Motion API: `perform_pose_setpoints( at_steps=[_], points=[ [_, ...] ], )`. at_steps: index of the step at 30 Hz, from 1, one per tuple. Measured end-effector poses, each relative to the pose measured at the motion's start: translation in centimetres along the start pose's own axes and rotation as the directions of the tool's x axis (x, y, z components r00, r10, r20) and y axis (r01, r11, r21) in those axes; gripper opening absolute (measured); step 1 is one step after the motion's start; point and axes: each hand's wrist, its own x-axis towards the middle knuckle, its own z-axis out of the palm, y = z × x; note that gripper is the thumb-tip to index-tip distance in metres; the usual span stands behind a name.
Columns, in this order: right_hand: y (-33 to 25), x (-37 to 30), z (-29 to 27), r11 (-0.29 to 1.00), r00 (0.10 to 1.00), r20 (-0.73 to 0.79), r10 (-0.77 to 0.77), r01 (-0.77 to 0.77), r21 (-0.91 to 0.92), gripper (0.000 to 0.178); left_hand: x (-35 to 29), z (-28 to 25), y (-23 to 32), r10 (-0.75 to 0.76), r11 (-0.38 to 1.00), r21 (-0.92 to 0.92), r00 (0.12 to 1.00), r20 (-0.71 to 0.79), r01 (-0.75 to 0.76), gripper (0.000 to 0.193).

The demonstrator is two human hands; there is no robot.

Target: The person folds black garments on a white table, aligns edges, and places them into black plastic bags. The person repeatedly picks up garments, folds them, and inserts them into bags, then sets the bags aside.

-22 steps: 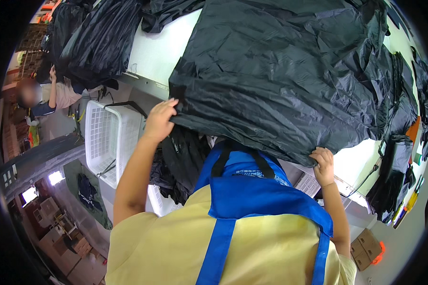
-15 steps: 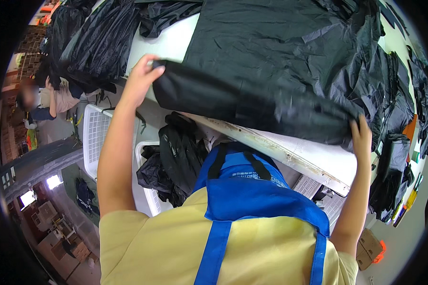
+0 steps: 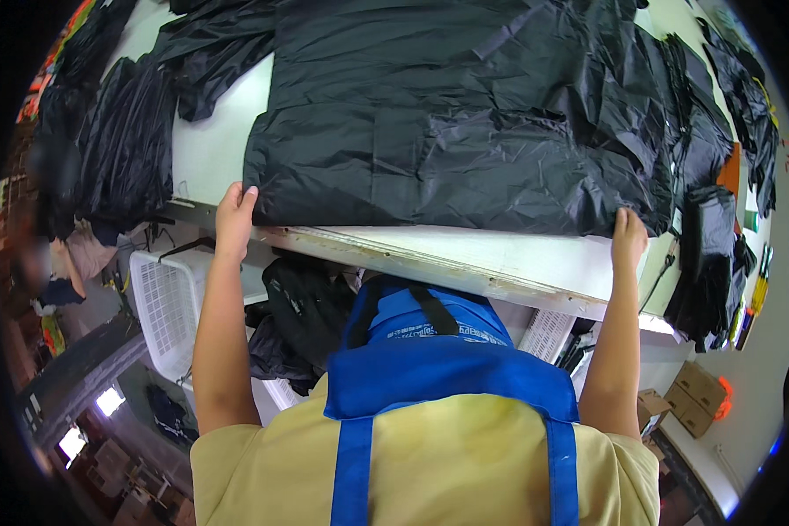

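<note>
A large sheet of thin black fabric (image 3: 342, 149), crinkled and probably part of a garment, is spread over the white table (image 3: 535, 263). Its near edge forms a folded band along the table's front. My left hand (image 3: 235, 217) pinches the band's near left corner, thumb on top. At the near right end, my right hand (image 3: 628, 235) has its fingers closed on the same edge. The fingers' undersides are hidden on both hands. Creases run across the fabric, most heavily towards the right.
Gathered black fabric (image 3: 127, 149) hangs over the table's left part, and a black pile (image 3: 706, 237) lies at the right end. Below the table stand a white plastic basket (image 3: 162, 302) and dark cloth (image 3: 311, 302). A person (image 3: 74, 263) is at the far left.
The raised, blurred fabric band has come down flat along the table's front. My left hand has moved down and slightly left; my right hand has moved slightly left. Both keep hold of the fabric.
</note>
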Motion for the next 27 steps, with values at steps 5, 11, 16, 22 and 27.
perform_pose_setpoints(
  at_steps=[5,11,16,22,27],
  points=[
    [0.8,1.2,-3.4,0.989,0.996,0.067,-0.064,0.054,0.140,0.033,1.4,0.9,5.0,0.286,0.866,0.445,0.956,-0.069,-0.227,0.021],
    [3.5,-2.5,-4.4,0.994,0.851,0.515,-0.104,0.074,0.079,0.032,-0.7,0.3,2.7,0.116,0.673,0.707,0.976,0.187,-0.215,0.021],
    [-1.5,-4.2,-5.2,0.987,0.938,0.319,-0.132,0.094,0.132,0.031,-3.4,2.8,8.0,0.568,0.505,0.797,0.823,-0.018,-0.331,0.048],
    [-9.3,-3.8,-1.9,0.929,0.866,0.351,-0.356,0.369,0.032,0.055,-1.1,12.0,9.3,0.333,0.312,0.763,0.817,0.471,-0.567,0.059],
    [-7.0,2.3,-6.1,0.876,0.638,0.624,-0.451,0.180,0.448,0.039,0.0,11.2,9.4,0.184,0.355,0.788,0.864,0.469,-0.503,0.062]
  ],
)
